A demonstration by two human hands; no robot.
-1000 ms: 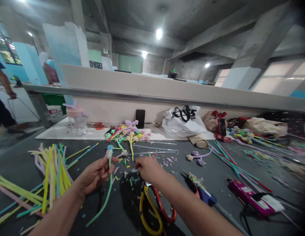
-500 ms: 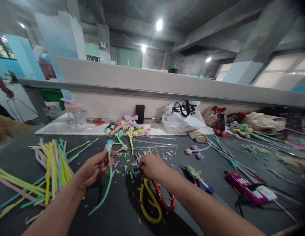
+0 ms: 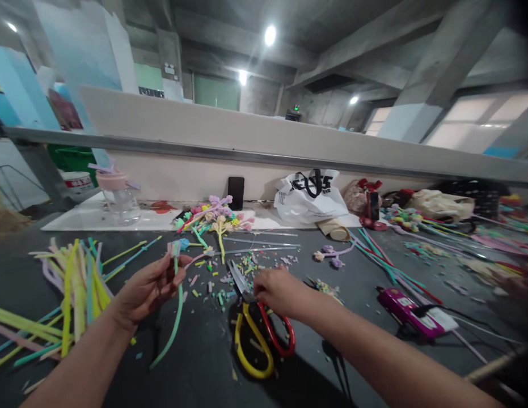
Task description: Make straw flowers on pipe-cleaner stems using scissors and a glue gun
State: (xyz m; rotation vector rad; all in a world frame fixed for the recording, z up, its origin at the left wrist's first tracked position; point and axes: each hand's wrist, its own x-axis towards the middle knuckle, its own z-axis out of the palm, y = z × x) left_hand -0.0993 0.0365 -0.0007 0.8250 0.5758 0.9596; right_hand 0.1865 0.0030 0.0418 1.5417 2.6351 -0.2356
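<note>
"Head view: what is the left hand [image 3: 151, 286] gripping?"

"A green stem [image 3: 179, 309], pinched near its top between thumb and fingers. The lower part curves down over the dark table [image 3: 195, 371], and a blue flower [image 3: 184, 243] shows beside the top."

"And the right hand [image 3: 278, 289]?"

"Its fingers are curled at the scissors [image 3: 255, 344], near the pivot. I cannot tell whether they grip them. The blades stand slightly apart, pointing away from the person; the yellow and red loops are nearer."

"What lies around?"

"Small cut scraps [image 3: 221, 297] are scattered between the hands. Left of the left hand is a bundle of coloured stems [image 3: 79, 289]. Farther back, a pile of flowers [image 3: 219, 215] sits in front of a phone [image 3: 235, 193], with a white bag [image 3: 308, 198] to the right. A purple power strip [image 3: 410, 311] lies right of the right hand."
</note>
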